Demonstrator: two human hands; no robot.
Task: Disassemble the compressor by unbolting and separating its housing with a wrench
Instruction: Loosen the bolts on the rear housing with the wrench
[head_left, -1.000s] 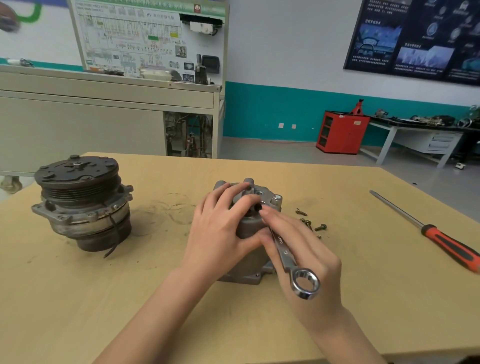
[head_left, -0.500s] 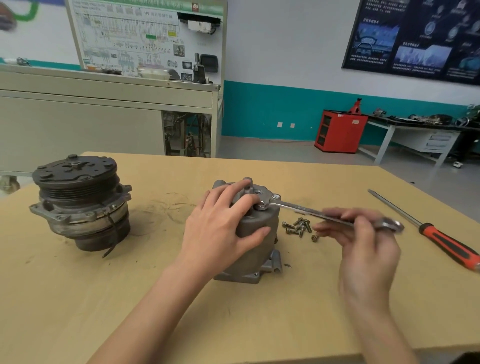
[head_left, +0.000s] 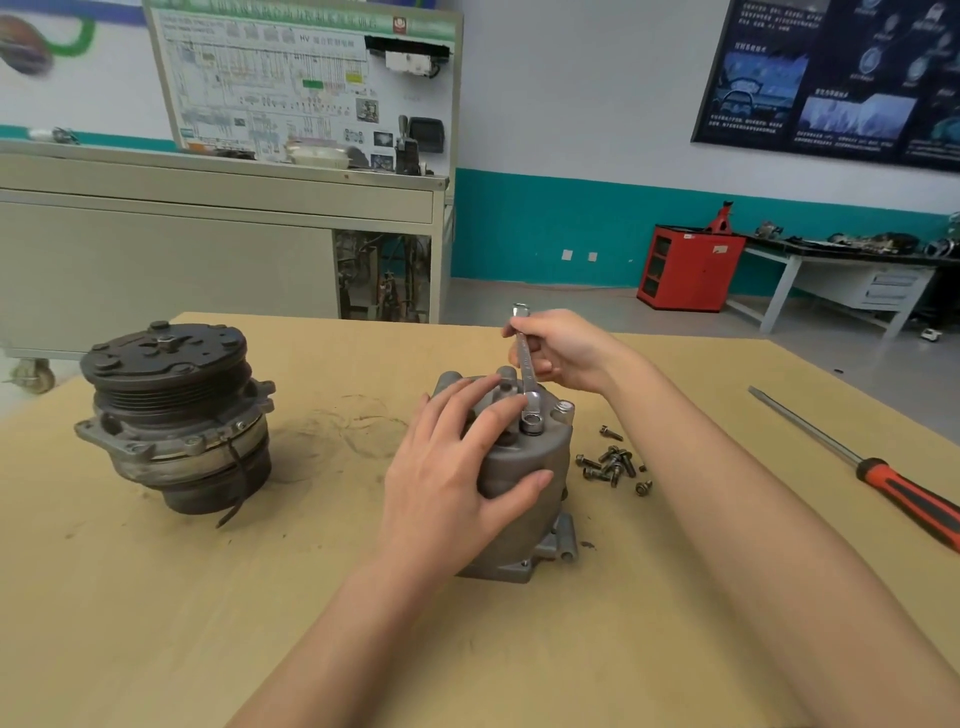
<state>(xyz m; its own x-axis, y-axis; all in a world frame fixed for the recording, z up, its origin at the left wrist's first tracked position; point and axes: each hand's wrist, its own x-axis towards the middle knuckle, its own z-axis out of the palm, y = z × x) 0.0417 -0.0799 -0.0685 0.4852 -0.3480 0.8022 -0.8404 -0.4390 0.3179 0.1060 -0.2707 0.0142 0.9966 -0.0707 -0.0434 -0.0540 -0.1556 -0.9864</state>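
Observation:
A grey compressor housing (head_left: 524, 519) stands upright in the middle of the tan table (head_left: 156, 623). My left hand (head_left: 457, 478) grips its top, fingers over the upper face and thumb on the side. A silver ring wrench (head_left: 525, 371) sits with its ring on a bolt on the housing's top, its handle pointing away from me. My right hand (head_left: 563, 353) holds the far end of the wrench behind the housing.
A second compressor part with a black pulley (head_left: 174, 415) stands at the left. Several loose bolts (head_left: 610, 462) lie just right of the housing. A red-handled screwdriver (head_left: 872, 473) lies at the right edge. A cabinet and benches stand beyond the table.
My right hand has swung the wrench handle counter-clockwise, from pointing towards me, through the right, to pointing away. My left hand has stayed on the housing.

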